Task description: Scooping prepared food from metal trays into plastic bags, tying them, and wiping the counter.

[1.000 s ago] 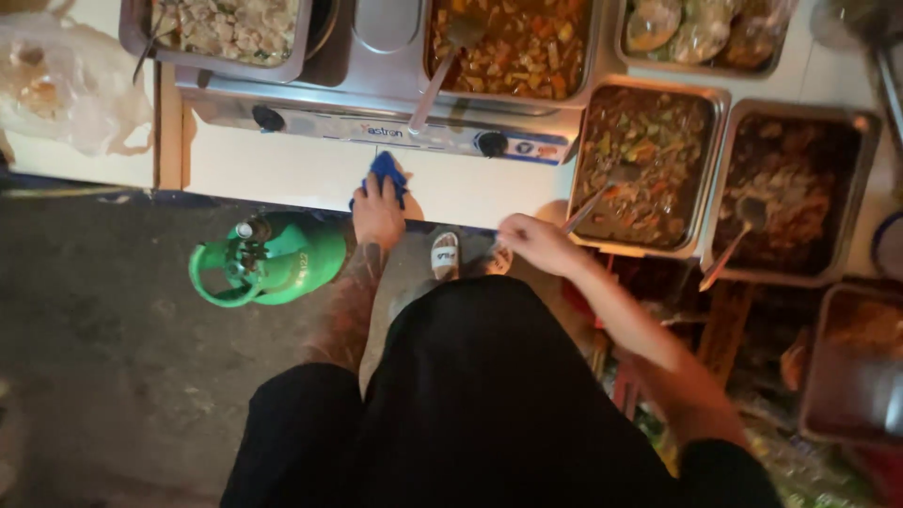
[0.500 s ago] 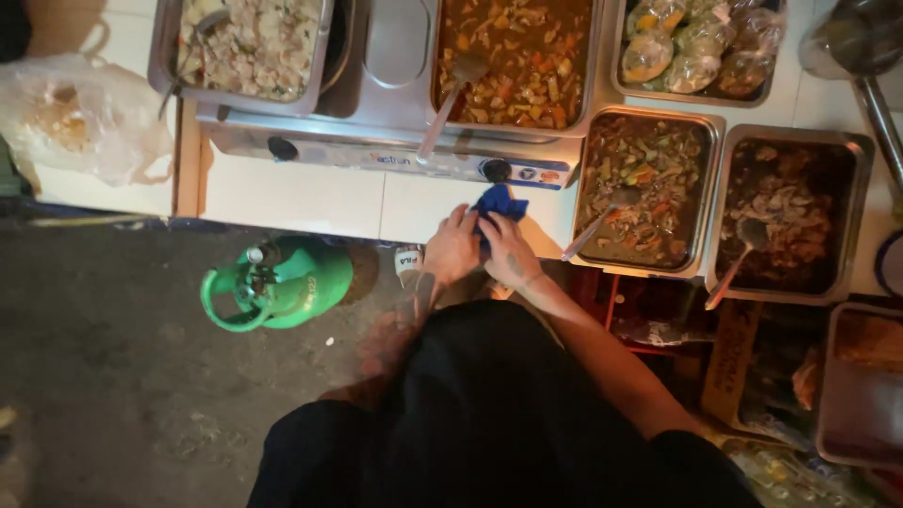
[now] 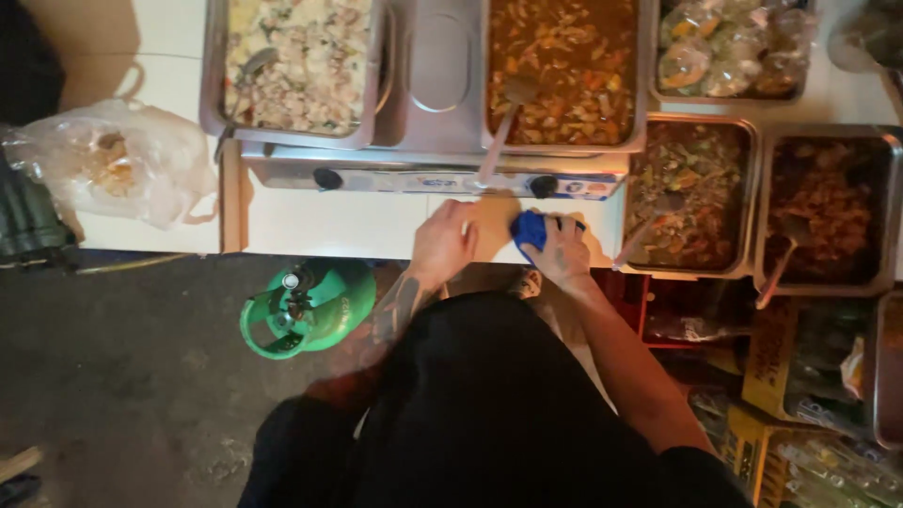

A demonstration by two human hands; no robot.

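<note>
Right hand (image 3: pixel 562 252): fingers curled around blue cloth (image 3: pixel 529 230) on white counter (image 3: pixel 357 224). Left hand (image 3: pixel 447 243): flat, fingers loosely spread, holding nothing.

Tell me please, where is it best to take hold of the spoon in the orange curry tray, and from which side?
Grip the spoon by the free end of its handle, near the tray's front edge. The bowl sits in the curry, while the handle slants down toward the person, over the rim, so its end looks clean and clear. Coming from the front, the right hand, now on the blue cloth, seems nearest.
</note>
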